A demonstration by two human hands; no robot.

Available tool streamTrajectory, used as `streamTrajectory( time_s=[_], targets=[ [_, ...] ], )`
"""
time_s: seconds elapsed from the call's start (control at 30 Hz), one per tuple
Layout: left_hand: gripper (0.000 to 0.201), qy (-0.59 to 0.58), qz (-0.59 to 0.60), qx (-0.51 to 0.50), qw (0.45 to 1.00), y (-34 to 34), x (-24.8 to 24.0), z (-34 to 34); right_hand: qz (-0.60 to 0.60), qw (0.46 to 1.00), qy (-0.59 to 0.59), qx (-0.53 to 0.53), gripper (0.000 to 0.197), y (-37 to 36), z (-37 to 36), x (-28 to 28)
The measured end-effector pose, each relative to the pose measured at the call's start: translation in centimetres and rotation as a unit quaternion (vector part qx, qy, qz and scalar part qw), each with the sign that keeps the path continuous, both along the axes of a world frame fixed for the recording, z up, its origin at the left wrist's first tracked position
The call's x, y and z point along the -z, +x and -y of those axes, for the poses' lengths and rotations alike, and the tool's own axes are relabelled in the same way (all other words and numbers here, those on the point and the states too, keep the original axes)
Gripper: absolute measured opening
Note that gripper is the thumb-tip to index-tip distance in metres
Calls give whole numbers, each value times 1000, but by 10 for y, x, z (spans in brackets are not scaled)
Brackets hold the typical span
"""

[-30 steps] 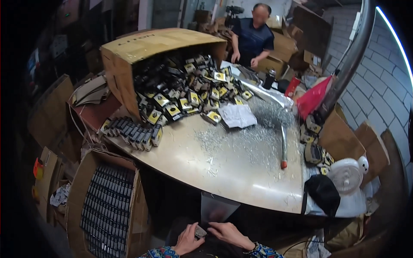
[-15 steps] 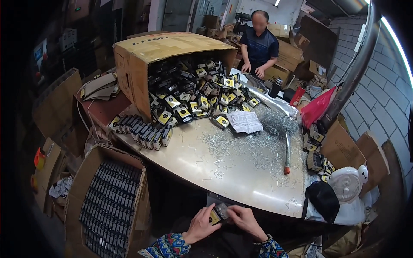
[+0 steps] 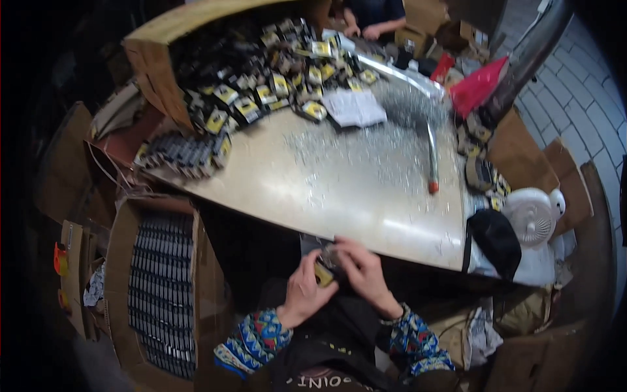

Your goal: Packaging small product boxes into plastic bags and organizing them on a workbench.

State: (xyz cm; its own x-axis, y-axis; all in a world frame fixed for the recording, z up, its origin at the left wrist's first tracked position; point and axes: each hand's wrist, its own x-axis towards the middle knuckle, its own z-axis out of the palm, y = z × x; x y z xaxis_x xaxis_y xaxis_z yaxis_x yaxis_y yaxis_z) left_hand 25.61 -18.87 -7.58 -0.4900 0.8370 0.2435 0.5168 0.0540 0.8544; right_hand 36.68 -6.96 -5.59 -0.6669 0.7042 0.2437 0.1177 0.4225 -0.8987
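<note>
Just off the table's front edge, my left hand [image 3: 304, 293] is closed around a small black and yellow box [image 3: 323, 276]. My right hand [image 3: 364, 273] is closed at the box's upper end, its fingers curled over a shiny greyish thing [image 3: 332, 255] too blurred to name. A scatter of thin silvery metal pieces [image 3: 320, 160] lies on the pale table [image 3: 274, 189] beyond my hands. Similar small black and yellow boxes [image 3: 248, 110] spill in a heap from a big cardboard carton [image 3: 147, 68] lying on its side. Several more stand in a row [image 3: 186, 153] at the table's left.
An open carton [image 3: 117, 274] packed with rows of dark boxes [image 3: 163, 281] stands to my left. At the right are a black cap-like cloth [image 3: 493, 242], a white fan [image 3: 532, 215], a pink bag [image 3: 480, 88] and a metal pole [image 3: 532, 55]. Across the table, another person's hands [image 3: 362, 31] show.
The view has tilted downward, so the table and cartons sit higher in the picture and the other person's head is out of it. My hands still hold the box together.
</note>
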Motion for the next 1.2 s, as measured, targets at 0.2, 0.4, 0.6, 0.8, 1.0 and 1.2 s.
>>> streamTrajectory(
  time_s=[0.2, 0.4, 0.6, 0.8, 1.0, 1.2],
  targets=[
    [72, 42, -44, -8, 998, -1, 0, -7, -2, 980, 200, -24, 24, -2, 12, -19],
    [71, 31, -37, -2, 999, 4, 4, -3, 36, 991, 130, -19, 21, 5, 11, -7],
    [71, 17, -30, -13, 999, 0, 2, -2, 54, 988, 133, -61, 28, 10, 8, -11],
    [73, 45, -40, -2, 998, 2, 3, -6, 10, 971, 230, -57, 27, 6, 9, -20],
    [75, 18, -2, -5, 1000, 1, 2, -7, -37, 994, 91, 53, 17, 3, 7, -11],
    [75, 29, 18, -4, 999, 4, 5, -9, 30, 984, 173, -31, 23, 13, 12, -12]
  ],
)
